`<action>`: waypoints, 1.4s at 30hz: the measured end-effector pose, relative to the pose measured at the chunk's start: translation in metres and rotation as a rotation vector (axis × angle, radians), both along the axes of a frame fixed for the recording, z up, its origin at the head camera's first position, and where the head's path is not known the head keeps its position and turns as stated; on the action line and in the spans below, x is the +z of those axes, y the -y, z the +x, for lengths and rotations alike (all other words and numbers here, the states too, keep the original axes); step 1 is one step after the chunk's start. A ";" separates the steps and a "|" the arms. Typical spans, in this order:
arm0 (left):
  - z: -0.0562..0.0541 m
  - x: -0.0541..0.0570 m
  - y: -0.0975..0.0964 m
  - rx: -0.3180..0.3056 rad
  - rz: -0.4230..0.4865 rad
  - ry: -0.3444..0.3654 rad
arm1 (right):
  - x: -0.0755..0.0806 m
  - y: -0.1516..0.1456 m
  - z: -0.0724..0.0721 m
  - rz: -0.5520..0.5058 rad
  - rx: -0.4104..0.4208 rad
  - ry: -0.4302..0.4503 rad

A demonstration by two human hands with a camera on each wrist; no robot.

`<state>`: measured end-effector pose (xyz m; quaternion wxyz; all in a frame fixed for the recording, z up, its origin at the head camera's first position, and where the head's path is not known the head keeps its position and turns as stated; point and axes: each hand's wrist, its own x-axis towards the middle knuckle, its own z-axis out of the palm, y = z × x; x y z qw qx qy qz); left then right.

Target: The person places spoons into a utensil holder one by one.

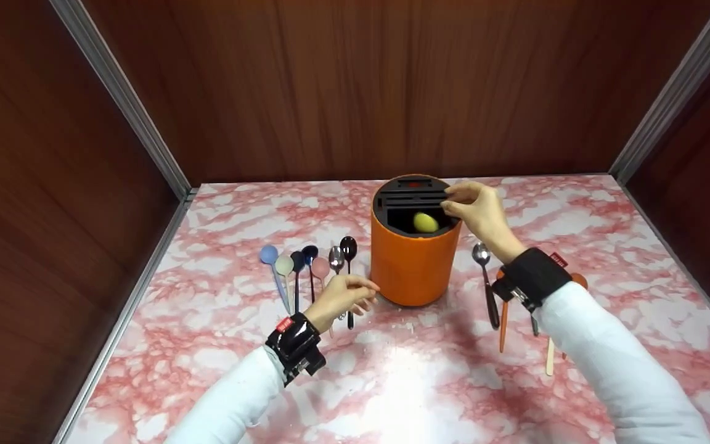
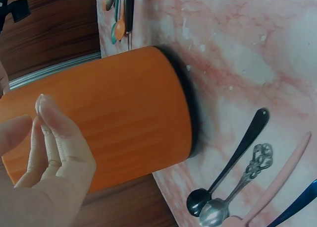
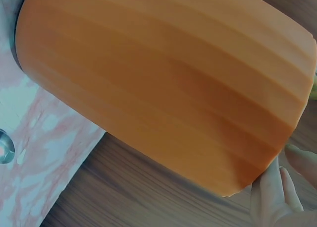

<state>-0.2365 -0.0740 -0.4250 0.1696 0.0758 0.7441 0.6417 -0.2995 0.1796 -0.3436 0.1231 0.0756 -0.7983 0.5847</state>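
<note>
right hand (image 1: 478, 213) raised to the right side of the rim of an orange container (image 1: 413, 271), forearm reaching up from the lower right; fingers bent toward the top, thumb and forefinger spread with a gap between them, contact with the rim hard to tell. left hand (image 1: 339, 301) held lower, near the left side of the container and above the lower ends of several spoons; fingers loosely curved, thumb tip close to forefinger tip, whether touching or just apart impossible to tell.

partly hidden: handles of the pink spoon (image 1: 320, 267) and silver spoon (image 1: 337, 256), behind the left hand in the head view; to the right of the container, several utensils behind the black wristband (image 1: 534, 279) and pale sleeve (image 1: 614, 351) of the right arm. cut off: right hand at the lower right of the right wrist view, left hand at the left edge of the left wrist view.

container upright on the marbled desk (image 1: 355, 401), top fitted with a black slotted insert (image 1: 413, 196). inside the wide near compartment, a yellow-green rounded piece (image 1: 425, 223), slightly blurred, lower part out of sight. beside the silver spoon, a black spoon (image 1: 348, 248).
</note>
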 end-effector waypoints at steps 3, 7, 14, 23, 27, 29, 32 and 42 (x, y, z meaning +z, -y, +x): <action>0.000 -0.005 0.000 -0.002 0.010 0.011 | 0.000 -0.003 0.001 -0.021 0.008 -0.009; 0.002 -0.007 -0.001 0.002 0.011 0.023 | -0.001 -0.010 0.002 -0.093 0.016 -0.015; 0.003 -0.011 -0.002 -0.005 0.008 0.015 | -0.003 -0.028 0.007 -0.149 -0.017 0.004; 0.005 -0.015 -0.006 -0.023 0.011 0.018 | -0.016 -0.054 0.009 -0.167 -0.030 0.053; 0.007 -0.019 -0.008 -0.036 0.013 0.028 | -0.027 -0.064 0.008 -0.164 -0.027 0.097; 0.007 -0.021 -0.009 -0.041 0.019 0.035 | -0.032 -0.067 0.007 -0.159 -0.028 0.117; 0.009 -0.023 -0.011 -0.043 0.028 0.046 | -0.040 -0.073 0.006 -0.150 -0.022 0.137; 0.013 -0.030 -0.015 -0.040 0.031 0.075 | -0.071 -0.094 0.011 -0.169 -0.013 0.228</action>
